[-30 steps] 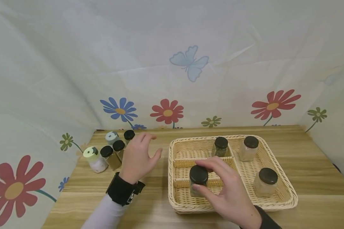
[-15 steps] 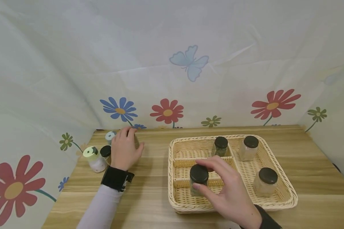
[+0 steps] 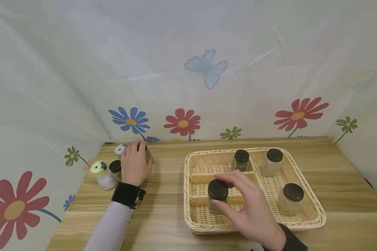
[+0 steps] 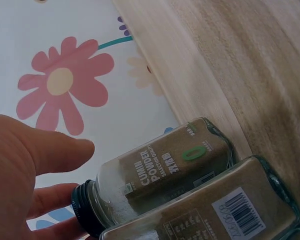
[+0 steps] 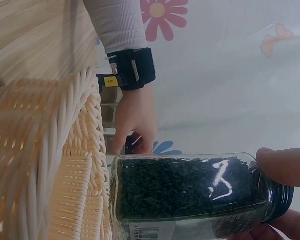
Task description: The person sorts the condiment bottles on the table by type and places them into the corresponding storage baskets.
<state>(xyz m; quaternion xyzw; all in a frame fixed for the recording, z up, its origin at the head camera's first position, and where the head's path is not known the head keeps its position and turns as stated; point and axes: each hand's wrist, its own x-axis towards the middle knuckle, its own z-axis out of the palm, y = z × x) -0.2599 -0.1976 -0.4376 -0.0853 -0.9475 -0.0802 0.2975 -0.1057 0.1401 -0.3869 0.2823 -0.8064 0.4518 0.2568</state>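
My right hand (image 3: 251, 209) pinches the black lid of a spice jar (image 3: 218, 191) between thumb and fingers, holding it upright at the front left compartment of a wicker basket (image 3: 187, 198). Dark green dried flakes fill this jar in the right wrist view. On the left, my left hand (image 3: 134, 165) reaches over a group of jars. In the left wrist view its fingers lie behind the black lid of a cumin powder jar (image 4: 175, 170), while the thumb stays apart from the lid. A second brown-powder jar (image 4: 235, 212) with a barcode stands beside it.
Inside the basket, one dark jar (image 3: 241, 161) stands in the back left compartment. Two pale jars, one behind (image 3: 272, 162) and one in front (image 3: 291, 199), occupy the right section. A green-capped bottle (image 3: 105, 177) and a pale blue-capped bottle (image 3: 120, 150) stand at far left.
My left hand has moved left onto the jar group and settled slightly lower there. The right hand and its jar have stayed almost still.
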